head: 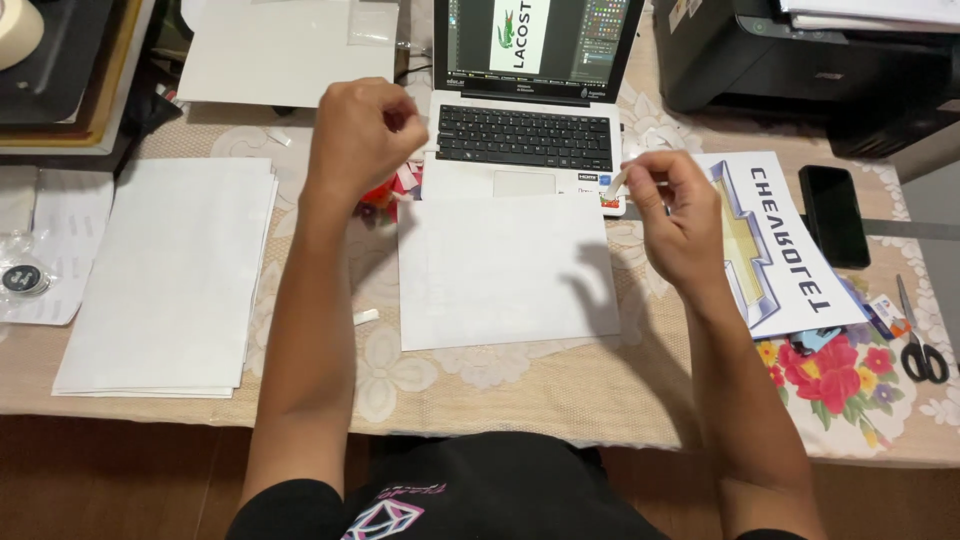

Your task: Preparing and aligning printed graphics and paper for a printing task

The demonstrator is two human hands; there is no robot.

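Black printed T-shirt (pixel 470 500) at bottom edge. Both forearms raised over plain white paper sheet (pixel 500 268) lying before open silver laptop (pixel 525 140). Left hand (pixel 362 135) fisted; contents indiscernible. Right hand (pixel 672 210) pinches small white strip (pixel 615 182). Seemingly tape-handling; placement needs steady alignment.

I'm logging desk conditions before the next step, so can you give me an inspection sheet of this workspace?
Surface: table under a beige lace cloth.
Job's things: white sheet before the open laptop; small white strip.
Clutter: paper stack, printed emblem sheet, phone, scissors, printer.
Hands: left hand fisted, raised; right hand pinches the strip.
Cables: nothing seen.
Surroundings: tape roll at far left.
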